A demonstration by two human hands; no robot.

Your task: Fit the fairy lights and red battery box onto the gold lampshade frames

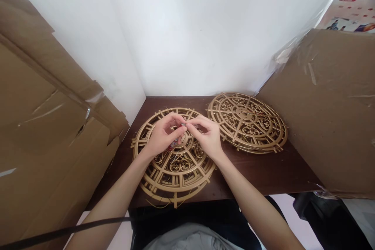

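Note:
A round gold openwork disc lies on the dark brown table in front of me, seemingly stacked on another like it. Both my hands meet over its centre. My left hand is closed, with a small red and silver object in its fingers. My right hand pinches a tiny silvery piece at the same spot, fingertips touching the left hand's. A second gold openwork disc lies flat to the right, behind my right hand, untouched.
Tall cardboard sheets stand along the left, and a taped cardboard box walls the right side. A white wall closes the back. A dark cable runs across my left forearm near the table's front edge.

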